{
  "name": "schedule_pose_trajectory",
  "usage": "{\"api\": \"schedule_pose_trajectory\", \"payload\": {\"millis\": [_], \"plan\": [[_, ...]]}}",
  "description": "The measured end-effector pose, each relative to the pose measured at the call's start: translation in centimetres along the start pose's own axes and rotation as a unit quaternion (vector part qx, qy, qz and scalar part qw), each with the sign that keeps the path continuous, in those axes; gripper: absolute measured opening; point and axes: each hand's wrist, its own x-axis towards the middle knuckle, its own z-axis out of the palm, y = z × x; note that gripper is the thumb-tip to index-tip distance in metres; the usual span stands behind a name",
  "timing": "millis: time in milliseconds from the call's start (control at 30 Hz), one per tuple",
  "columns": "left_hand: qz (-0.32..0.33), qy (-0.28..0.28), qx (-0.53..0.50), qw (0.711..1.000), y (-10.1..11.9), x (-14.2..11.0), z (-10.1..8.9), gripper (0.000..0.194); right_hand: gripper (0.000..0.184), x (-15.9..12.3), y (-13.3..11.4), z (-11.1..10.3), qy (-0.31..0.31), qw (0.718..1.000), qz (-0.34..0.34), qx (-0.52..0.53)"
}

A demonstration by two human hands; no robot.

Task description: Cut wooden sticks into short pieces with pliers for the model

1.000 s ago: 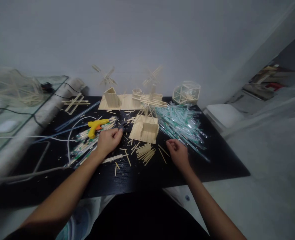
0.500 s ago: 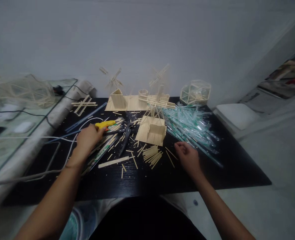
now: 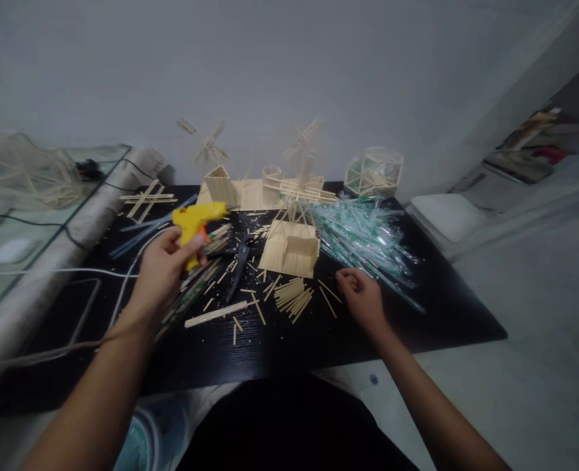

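Observation:
My left hand [image 3: 164,265] grips a yellow glue gun [image 3: 188,226] by its handle, nozzle toward the right, raised above the left part of the table. Beneath it lie pliers [image 3: 241,265] with dark handles and a bundle of thin wooden sticks [image 3: 191,288]. My right hand [image 3: 362,296] rests at the table's right side, fingers curled; whatever they may hold is hidden. Close to its fingertips are two loose sticks [image 3: 329,301] and a fan of short sticks [image 3: 294,297]. Between both hands stands a small wooden windmill model [image 3: 289,248] on a square base.
Plastic-wrapped stick packs [image 3: 362,235] cover the table's right side. Further wooden models [image 3: 220,186] stand along the wall, and a stick cross [image 3: 149,199] lies at the back left. A white cord [image 3: 122,297] runs beside my left arm. Scraps litter the black table [image 3: 279,353].
My left hand has lifted the glue gun off the table and tilted it upright. The right hand keeps its place by the loose sticks. The whole view has shifted slightly.

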Motion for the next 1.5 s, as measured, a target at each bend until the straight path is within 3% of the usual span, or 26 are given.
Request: {"api": "schedule_pose_trajectory", "payload": {"millis": [100, 167, 267, 333, 467, 667, 800, 900, 1033, 1267, 1500], "plan": [[-0.079, -0.14, -0.013, 0.987, 0.0, -2.3, 1.8, 0.036, 0.033, -0.1, 0.0, -0.1, -0.005, 1.0, 0.009, 0.011], [-0.147, -0.236, -0.015, 0.96, -0.5, -4.1, 2.5, 0.036, 0.033, -0.2, 0.0, -0.1, -0.008, 1.0, 0.016, 0.014], [-0.211, -0.318, -0.031, 0.924, -1.6, -6.7, 2.9, 0.035, 0.031, -0.3, 0.0, -0.3, -0.013, 1.0, 0.019, 0.008], [-0.205, -0.317, -0.009, 0.926, -2.2, -7.9, 2.9, 0.037, 0.03, -0.4, -0.1, -0.3, -0.017, 1.0, 0.019, 0.0], [-0.174, -0.245, 0.021, 0.953, -3.3, -8.4, 2.9, 0.044, 0.028, -0.5, -0.2, -0.3, -0.019, 1.0, 0.017, 0.003], [-0.176, -0.175, 0.015, 0.969, -4.8, -6.8, 3.2, 0.05, 0.028, -0.5, -0.6, -0.3, 0.002, 0.998, 0.04, 0.05], [-0.188, -0.13, -0.049, 0.972, -3.7, -5.0, 4.0, 0.045, 0.025, -0.8, -1.5, -0.4, 0.046, 0.996, 0.021, 0.071], [-0.135, -0.146, -0.067, 0.978, -2.3, -3.3, 5.1, 0.04, 0.025, -1.4, -2.6, -0.2, 0.039, 0.997, 0.0, 0.07], [-0.091, -0.184, -0.044, 0.978, -2.0, -2.1, 6.1, 0.034, 0.026, -2.2, -4.3, 0.5, -0.031, 0.992, 0.024, 0.12], [-0.094, -0.274, -0.038, 0.957, -3.2, -4.3, 6.1, 0.034, 0.028, -2.1, -3.7, -0.2, -0.081, 0.986, 0.043, 0.138], [-0.097, -0.271, -0.012, 0.957, -3.8, -4.0, 5.9, 0.039, 0.039, -1.9, -4.9, -1.2, -0.144, 0.966, 0.09, 0.197]]}}
